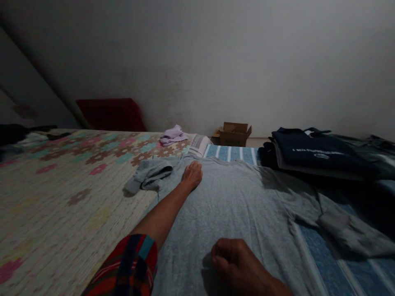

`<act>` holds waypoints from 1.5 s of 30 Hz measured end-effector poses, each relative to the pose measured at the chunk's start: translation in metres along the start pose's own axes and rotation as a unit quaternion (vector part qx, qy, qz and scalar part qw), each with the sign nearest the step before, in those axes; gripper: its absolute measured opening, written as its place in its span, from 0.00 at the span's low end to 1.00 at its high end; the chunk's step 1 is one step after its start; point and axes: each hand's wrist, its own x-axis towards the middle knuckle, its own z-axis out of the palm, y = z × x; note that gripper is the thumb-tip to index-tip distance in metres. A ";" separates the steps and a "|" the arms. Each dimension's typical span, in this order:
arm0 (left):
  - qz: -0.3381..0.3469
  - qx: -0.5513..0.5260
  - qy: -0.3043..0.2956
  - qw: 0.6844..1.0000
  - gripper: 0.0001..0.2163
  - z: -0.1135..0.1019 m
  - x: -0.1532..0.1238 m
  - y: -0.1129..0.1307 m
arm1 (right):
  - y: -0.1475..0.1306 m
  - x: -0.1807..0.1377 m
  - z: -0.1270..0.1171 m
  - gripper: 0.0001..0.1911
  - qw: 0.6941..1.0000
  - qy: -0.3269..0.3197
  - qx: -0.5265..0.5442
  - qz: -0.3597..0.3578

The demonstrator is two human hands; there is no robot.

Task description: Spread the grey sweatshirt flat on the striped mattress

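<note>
A grey long-sleeved shirt (225,201) lies spread out in front of me, its collar at the far end. My left hand (192,174) rests on it near the left shoulder, fingers lying against the cloth. Closer to me, my right hand (237,263) is closed in a loose fist above the lower part of the shirt, casting a shadow on it. Nothing shows in that fist. The left sleeve (148,174) is bunched up, while the right sleeve (345,226) stretches out to the right side.
Folded dark clothes (317,152) are stacked at the right. Behind the shirt are a cardboard box (234,133) and a lilac cloth (173,135). A flowered sheet (77,197) spreads leftward, and blue striped fabric (327,246) lies under the shirt. A dark red object (111,115) leans by the wall.
</note>
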 end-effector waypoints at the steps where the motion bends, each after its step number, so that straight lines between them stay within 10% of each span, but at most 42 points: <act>1: 0.005 -0.002 -0.004 1.000 0.15 -0.002 -0.006 0.004 | -0.002 -0.003 -0.003 0.07 1.000 0.007 -0.007 -0.006; 13: 0.103 -0.057 -0.181 0.976 0.20 -0.055 -0.197 0.044 | 0.021 -0.113 -0.054 0.16 0.985 0.146 -0.091 0.009; 20: 0.079 -0.053 -0.220 0.971 0.16 -0.103 -0.299 0.045 | 0.047 -0.167 -0.001 0.14 0.963 0.103 -0.233 -0.092; 26: -0.011 0.017 -0.140 0.990 0.08 -0.114 -0.332 0.039 | 0.064 -0.183 0.020 0.08 0.873 0.215 -0.334 -0.284; 34: -0.171 -0.025 0.066 0.983 0.16 -0.098 -0.351 0.003 | 0.065 -0.223 -0.030 0.21 0.890 0.404 -0.203 0.052; 45: -0.336 -0.151 0.142 0.919 0.27 -0.095 -0.369 0.006 | 0.035 -0.218 -0.012 0.36 0.914 0.346 0.092 0.192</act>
